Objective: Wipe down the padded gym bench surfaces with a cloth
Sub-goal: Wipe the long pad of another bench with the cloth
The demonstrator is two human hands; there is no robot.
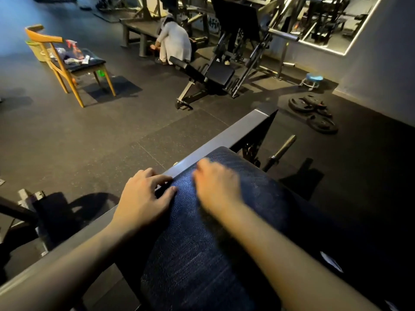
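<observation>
Your left grip (143, 196) lies spread and relaxed, fingers on the grey frame rail (224, 138) and thumb on the edge of the blue pad (202, 254). Your right grip (215, 185) is on top of the pad just beside it. It is too blurred to tell whether its fingers hold anything. The pad runs from under your forearms up to the rail's far end.

A bar end (280, 151) juts out just past the pad on the right, with weight plates (314, 111) on the floor beyond. Farther off stand an incline bench (202, 75), a crouching person (174, 43) and a wooden chair (67, 63) carrying a spray bottle (76, 49).
</observation>
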